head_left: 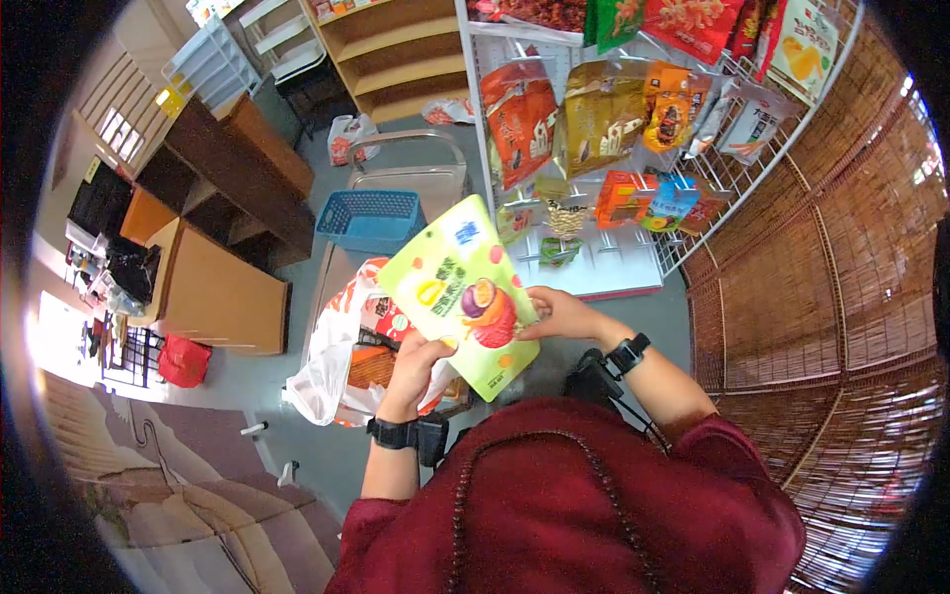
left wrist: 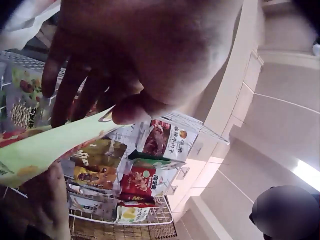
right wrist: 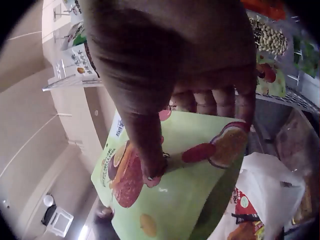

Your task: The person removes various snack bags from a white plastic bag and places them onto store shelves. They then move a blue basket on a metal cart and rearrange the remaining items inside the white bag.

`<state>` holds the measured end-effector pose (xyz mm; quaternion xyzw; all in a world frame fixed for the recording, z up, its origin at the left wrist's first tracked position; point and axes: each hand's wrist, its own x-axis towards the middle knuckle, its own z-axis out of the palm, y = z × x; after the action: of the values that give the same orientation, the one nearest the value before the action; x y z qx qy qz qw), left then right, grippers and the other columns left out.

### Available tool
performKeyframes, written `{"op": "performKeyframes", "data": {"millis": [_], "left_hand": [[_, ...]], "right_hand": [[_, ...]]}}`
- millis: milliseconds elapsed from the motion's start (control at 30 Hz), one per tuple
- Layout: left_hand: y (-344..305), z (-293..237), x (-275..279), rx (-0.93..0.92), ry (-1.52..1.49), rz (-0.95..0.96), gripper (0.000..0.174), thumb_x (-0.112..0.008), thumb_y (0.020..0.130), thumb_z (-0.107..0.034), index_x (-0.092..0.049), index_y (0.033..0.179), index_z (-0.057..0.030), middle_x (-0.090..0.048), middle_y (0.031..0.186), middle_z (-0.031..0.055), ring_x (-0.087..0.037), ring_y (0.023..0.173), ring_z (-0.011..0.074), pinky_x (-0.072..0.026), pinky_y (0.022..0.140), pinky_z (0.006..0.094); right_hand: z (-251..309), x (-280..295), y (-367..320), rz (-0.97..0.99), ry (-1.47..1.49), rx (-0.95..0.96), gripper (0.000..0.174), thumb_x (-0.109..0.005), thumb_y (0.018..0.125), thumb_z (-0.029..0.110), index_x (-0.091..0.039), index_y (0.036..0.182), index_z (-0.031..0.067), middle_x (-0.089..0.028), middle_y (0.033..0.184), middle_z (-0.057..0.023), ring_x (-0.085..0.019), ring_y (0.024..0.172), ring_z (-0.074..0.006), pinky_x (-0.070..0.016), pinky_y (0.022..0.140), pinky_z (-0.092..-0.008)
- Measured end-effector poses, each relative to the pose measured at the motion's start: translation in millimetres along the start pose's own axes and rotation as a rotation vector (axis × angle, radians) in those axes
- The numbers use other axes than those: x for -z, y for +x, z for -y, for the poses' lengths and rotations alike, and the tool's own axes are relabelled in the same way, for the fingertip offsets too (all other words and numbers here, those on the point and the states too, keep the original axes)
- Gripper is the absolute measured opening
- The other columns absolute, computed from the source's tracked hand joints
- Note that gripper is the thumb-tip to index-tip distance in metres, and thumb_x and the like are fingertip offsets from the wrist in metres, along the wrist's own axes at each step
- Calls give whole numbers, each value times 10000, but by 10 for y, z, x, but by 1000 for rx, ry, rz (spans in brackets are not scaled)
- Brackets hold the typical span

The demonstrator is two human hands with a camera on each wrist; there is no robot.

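A light green snack pouch (head_left: 465, 287) with fruit pictures is held up in front of the chest, tilted. My left hand (head_left: 414, 371) grips its lower left edge, thumb on the printed face and fingers behind. On the opposite edge my right hand (head_left: 564, 315) pinches the pouch, its thumb lying across the front and its fingers at the back, as the right wrist view shows. Beneath the left hand sits a white plastic bag (head_left: 332, 346) with red and orange packets inside.
A rack with hanging snack packets (head_left: 606, 109) stands ahead on the right. A blue basket (head_left: 371, 220) rests on a trolley (head_left: 416, 178) beyond the pouch. Wooden cabinets (head_left: 223, 287) stand on the left, and a woven screen (head_left: 782, 287) lines the right.
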<state>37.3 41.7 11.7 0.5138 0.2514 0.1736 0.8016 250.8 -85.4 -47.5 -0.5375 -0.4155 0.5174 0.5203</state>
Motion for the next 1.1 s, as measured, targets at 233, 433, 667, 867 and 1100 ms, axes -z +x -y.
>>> {"op": "performKeyframes", "data": {"millis": [233, 433, 667, 867, 1100], "left_hand": [[283, 240, 6, 135, 43, 182, 309, -516, 695, -10, -574, 996, 29, -598, 970, 68, -541, 876, 137, -397, 805, 255], [598, 651, -67, 196, 675, 325, 217, -539, 785, -128, -563, 955, 4, -581, 780, 73, -537, 730, 130, -425, 623, 269], [558, 1204, 293, 88, 723, 46, 168, -547, 813, -113, -547, 940, -2, -597, 818, 109, -578, 729, 182, -456, 648, 290], [417, 1598, 611, 255, 665, -75, 185, -545, 819, -121, -557, 967, -11, -608, 811, 95, -577, 723, 156, -455, 652, 273], [330, 1862, 693, 352, 658, -109, 148, -545, 816, -109, -583, 915, -6, -609, 809, 84, -572, 727, 136, -449, 641, 258]], "right_hand": [[-30, 134, -140, -303, 246, -126, 360, -647, 747, 98, -516, 1071, 16, -577, 1008, -43, -525, 915, -108, -439, 761, -249], [-597, 444, -70, -547, 341, -136, 263, -609, 793, 195, -559, 1015, 62, -579, 900, 8, -506, 751, -76, -391, 632, -239], [-1370, 919, 377, -860, 359, -280, 173, -606, 797, 139, -588, 947, 55, -612, 878, -5, -555, 745, -86, -432, 658, -239], [-1900, 1325, 976, -966, 272, -225, 214, -606, 792, 108, -576, 978, 6, -616, 916, -45, -571, 796, -111, -445, 703, -247], [-1900, 1636, 1548, -972, 219, -150, 193, -608, 795, 116, -585, 940, -9, -616, 895, -55, -576, 753, -111, -456, 661, -247]]}}
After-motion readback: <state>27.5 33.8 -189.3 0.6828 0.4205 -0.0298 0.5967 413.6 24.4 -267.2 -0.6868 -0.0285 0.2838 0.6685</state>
